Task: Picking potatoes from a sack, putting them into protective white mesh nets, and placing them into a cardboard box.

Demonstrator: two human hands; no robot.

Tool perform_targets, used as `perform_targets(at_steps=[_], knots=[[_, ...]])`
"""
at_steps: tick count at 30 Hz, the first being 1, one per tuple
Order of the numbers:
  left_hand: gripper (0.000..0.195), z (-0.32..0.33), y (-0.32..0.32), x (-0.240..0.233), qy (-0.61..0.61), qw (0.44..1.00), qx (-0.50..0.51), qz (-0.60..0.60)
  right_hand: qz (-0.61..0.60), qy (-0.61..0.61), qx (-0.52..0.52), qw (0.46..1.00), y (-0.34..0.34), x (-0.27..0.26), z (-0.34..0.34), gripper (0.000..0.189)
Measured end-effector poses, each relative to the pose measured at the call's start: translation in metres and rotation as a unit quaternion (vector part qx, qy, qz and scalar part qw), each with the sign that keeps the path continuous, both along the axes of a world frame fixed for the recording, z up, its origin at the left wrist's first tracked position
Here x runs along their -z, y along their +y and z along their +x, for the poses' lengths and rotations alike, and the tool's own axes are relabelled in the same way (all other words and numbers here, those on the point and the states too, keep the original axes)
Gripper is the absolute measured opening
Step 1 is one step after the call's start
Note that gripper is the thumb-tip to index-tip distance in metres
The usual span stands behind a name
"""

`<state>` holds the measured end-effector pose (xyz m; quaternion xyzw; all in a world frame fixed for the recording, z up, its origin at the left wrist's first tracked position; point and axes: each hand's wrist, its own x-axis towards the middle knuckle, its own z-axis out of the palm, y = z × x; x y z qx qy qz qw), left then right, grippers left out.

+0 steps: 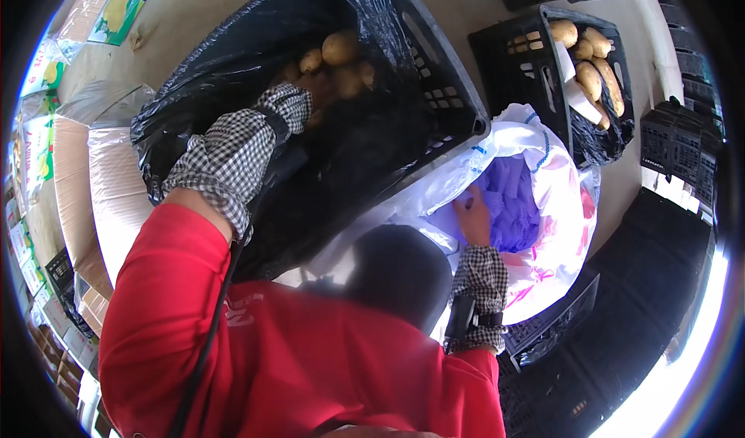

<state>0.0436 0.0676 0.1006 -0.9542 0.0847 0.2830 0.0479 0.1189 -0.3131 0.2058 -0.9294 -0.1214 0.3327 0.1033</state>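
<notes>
My left hand [319,92], with a checked sleeve cover on its arm, reaches among potatoes [340,48] in a large black plastic crate [445,77] lined with a black plastic bag [233,60]. The hand is blurred and dark, so its grip cannot be made out. To the right, my right hand [474,217] is inside the mouth of a white woven sack [553,205] at its left side. Its fingers are bent next to purple foam netting sleeves [512,205] that fill the sack; whether they pinch one is unclear.
At the upper right a smaller black crate [506,77] holds several potatoes [589,80]. An open cardboard box [119,188] stands at the left, near printed cartons. Black crates [675,141] are stacked along the right side. A dark rounded object [401,269] is close to my body.
</notes>
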Motion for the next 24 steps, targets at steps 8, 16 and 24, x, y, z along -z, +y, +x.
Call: perform_targets(at_steps=[8,16,24], knots=[[0.039,-0.054,0.01,0.016,0.081,0.977,-0.175,-0.089,0.411,0.009,0.272,0.87,-0.013,-0.065,0.005,0.022],[0.06,-0.102,0.014,-0.093,0.08,0.793,-0.415,-0.438,0.606,0.185,0.285,0.719,0.097,-0.136,-0.01,0.031],[0.079,-0.124,-0.059,-0.257,0.054,0.277,-0.247,-0.927,0.664,0.375,0.139,0.632,0.178,-0.128,-0.059,0.018]])
